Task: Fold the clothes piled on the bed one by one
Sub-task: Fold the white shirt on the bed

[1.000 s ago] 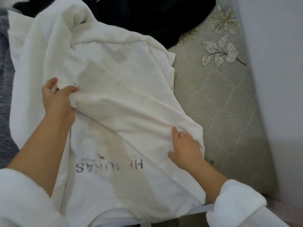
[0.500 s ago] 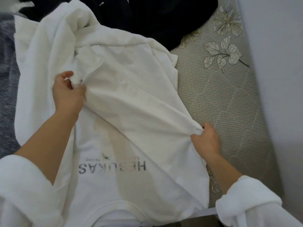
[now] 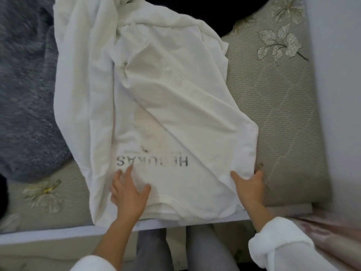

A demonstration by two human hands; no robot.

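A white shirt [image 3: 175, 98] with grey upside-down lettering lies spread on the bed, its neckline toward me at the front edge. One side is folded diagonally across the body. My left hand [image 3: 129, 190] lies flat on the cloth just below the lettering, fingers apart. My right hand [image 3: 250, 184] pinches the folded right edge of the shirt near the bed's front. A heap of dark clothes [image 3: 195, 10] sits at the far end, partly under the shirt.
A blue-grey knitted garment [image 3: 27, 98] lies at the left. The beige bedcover [image 3: 277, 122] with leaf embroidery shows to the right. A pale wall [image 3: 340, 94] bounds the right side. My grey-trousered legs stand against the bed's white front edge [image 3: 58, 233].
Both hands came down toward me. The left hand let go of the lifted fold and now rests flat by the lettering. The right hand carried the edge nearer the front; the fold lies flatter.
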